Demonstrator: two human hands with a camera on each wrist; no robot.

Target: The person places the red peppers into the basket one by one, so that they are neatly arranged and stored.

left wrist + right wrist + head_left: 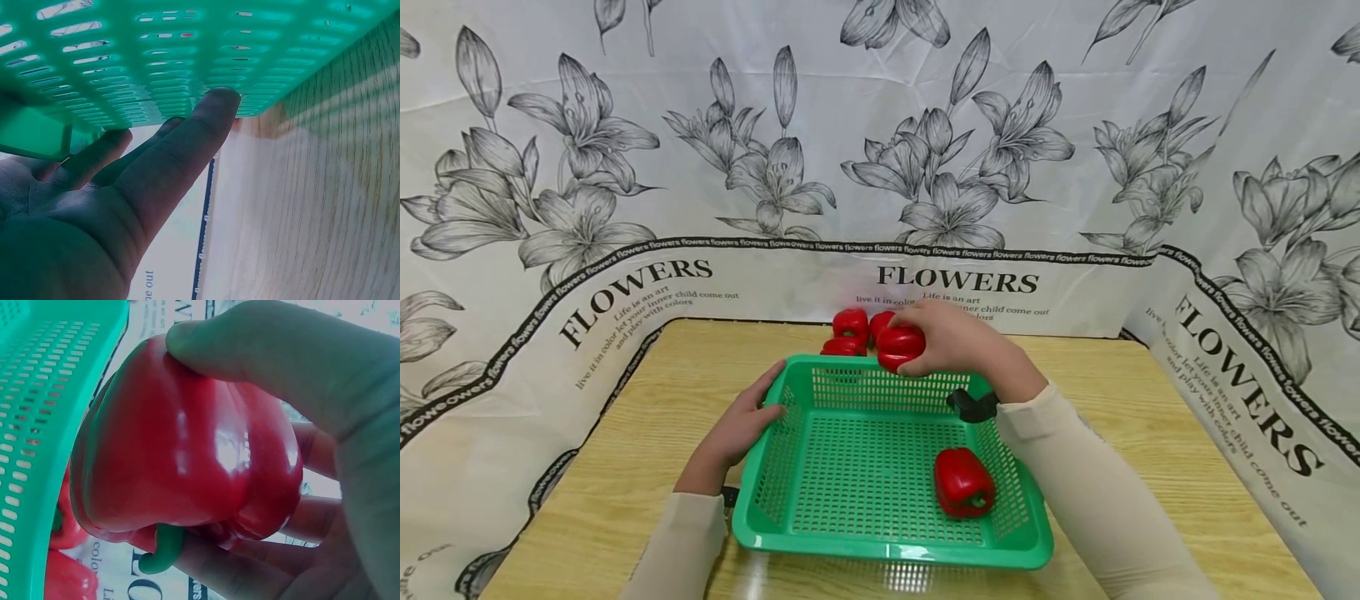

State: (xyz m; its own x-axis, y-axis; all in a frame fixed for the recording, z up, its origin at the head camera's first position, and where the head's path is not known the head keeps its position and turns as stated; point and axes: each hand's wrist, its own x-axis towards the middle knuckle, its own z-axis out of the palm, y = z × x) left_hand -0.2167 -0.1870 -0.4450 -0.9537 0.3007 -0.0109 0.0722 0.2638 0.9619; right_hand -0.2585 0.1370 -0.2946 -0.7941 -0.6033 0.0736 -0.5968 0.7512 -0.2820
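My right hand (943,333) holds a glossy red bell pepper (187,444) above the far rim of the green basket (891,552). Its thumb lies on the pepper's side, other fingers are behind and beneath, and a curved green stem shows at the bottom in the right wrist view. At the basket's left side, my left hand (745,425) grips the edge, thumb on the rim and fingers (181,156) against the outside of the perforated wall. Inside the basket, toward the right, lies another red pepper (964,483).
Beyond the basket's far wall, several red peppers (850,323) sit close together near the back of the wood-grain table (647,400). A white curtain (805,283) printed with flowers and lettering hangs behind it and along both sides.
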